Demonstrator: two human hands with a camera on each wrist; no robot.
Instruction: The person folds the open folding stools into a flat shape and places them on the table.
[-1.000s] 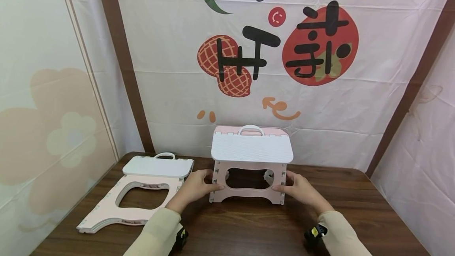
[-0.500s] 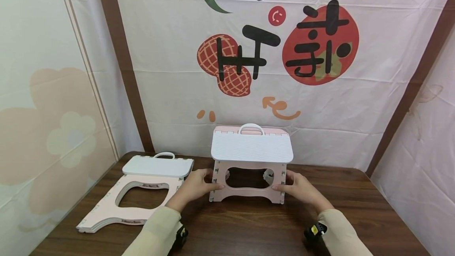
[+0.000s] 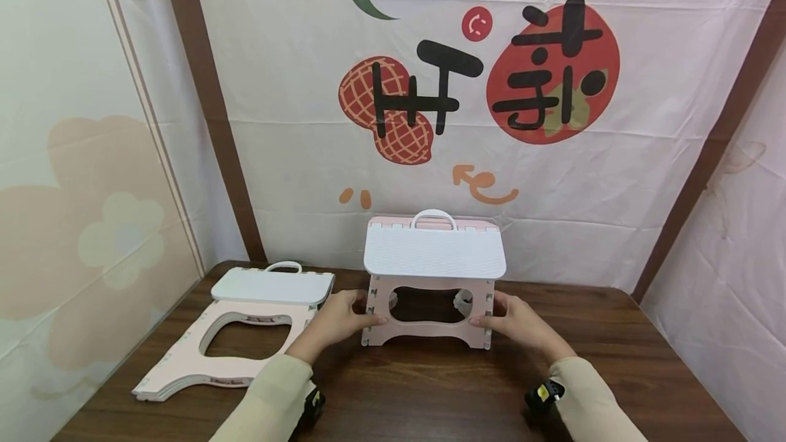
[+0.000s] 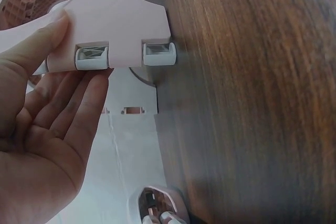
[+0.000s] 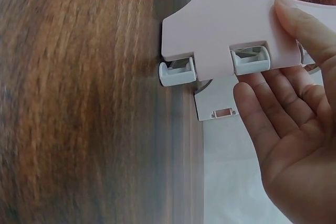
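Observation:
An unfolded folding stool stands upright at the middle of the table's far side. Its seat is white with a handle loop, and its front leg panel is pink with a large cut-out. My left hand grips the panel's left edge, thumb on the front face and fingers behind the edge. On the opposite edge my right hand holds in the same manner, its thumb against the front face. White hinge clips line the panel's side edges. The stool's rear legs are mostly hidden.
A second pink-and-white folding stool lies folded flat on the left of the dark wooden table. A printed cloth hangs close behind the table, with more cloth at both sides.
The head view has tilted very slightly downward. Both hands keep the same hold on the stool, which stays in place.

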